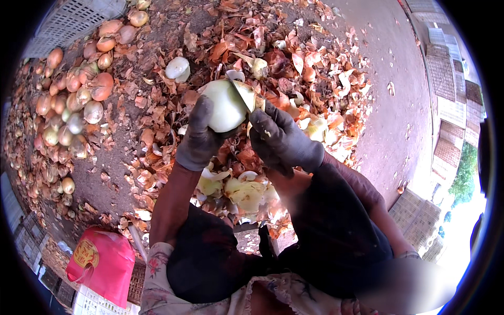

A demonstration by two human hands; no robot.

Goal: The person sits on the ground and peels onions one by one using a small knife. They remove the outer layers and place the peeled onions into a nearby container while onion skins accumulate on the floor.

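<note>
My left hand [202, 136], in a dark grey work glove, grips a large peeled white onion [223, 108] from below and from its left side. In my right hand [281, 136], gloved alike, is a knife whose blade [243, 95] lies against the onion's right end. Its handle is hidden in my fist. A piece at that end [247, 94] stands on the far side of the blade; whether it is fully cut off I cannot tell. Beyond the onion, another pale peeled onion [178, 69] rests on the skins.
Loose brown onion skins [244, 157] cover the ground around my feet. Unpeeled onions [71, 106] lie heaped at the left, near a white plastic crate [75, 25]. A pink bag [103, 264] stands at lower left. Stacked crates [447, 71] line the right side.
</note>
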